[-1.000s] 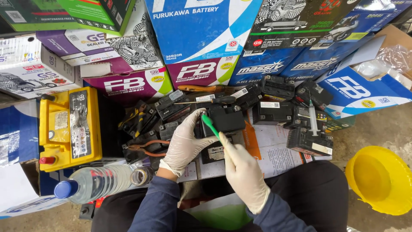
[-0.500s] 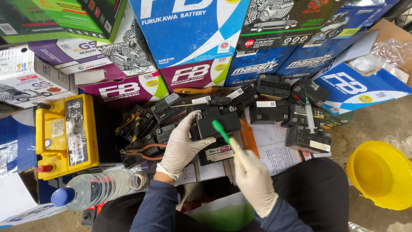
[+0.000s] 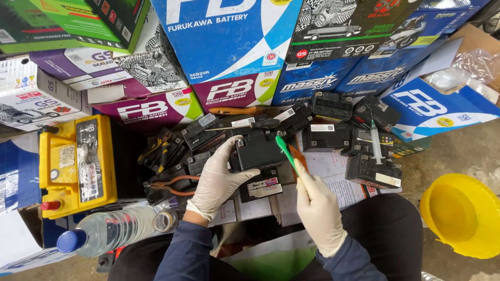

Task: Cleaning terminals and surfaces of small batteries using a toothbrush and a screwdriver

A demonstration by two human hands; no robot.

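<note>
Head view, looking down on a person seated among stacked battery cartons. The left hand point(image 3: 219, 179), in a pale glove, grips the left edge of a small black battery point(image 3: 259, 151), fingers curled over its top, tilting it slightly above the pile. The right hand point(image 3: 319, 211), likewise gloved, is closed around the lower end of a green toothbrush point(image 3: 285, 151); the brush slants up and to the left, its head at the battery's right edge, though contact cannot be confirmed. The held battery lies at the centre of the view, just above a second black battery with a red-and-white label point(image 3: 262, 187).

Further small black batteries point(image 3: 338, 122) crowd the area to the right; a plastic syringe point(image 3: 376, 141) rests upright across one of them. A screwdriver with a black handle point(image 3: 250, 125) lies just behind the held battery, and pliers with orange-brown handles point(image 3: 174, 184) lie to the left of the left hand. A larger yellow battery point(image 3: 78, 161) stands well to the left, and a clear plastic bottle with a blue cap point(image 3: 112, 231) lies on its side near the person's left knee. A yellow plastic bowl point(image 3: 461, 216) sits on the concrete floor at the right. Printed paper sheets point(image 3: 338, 179) lie under the work, and coloured cartons point(image 3: 229, 41) fill the background
</note>
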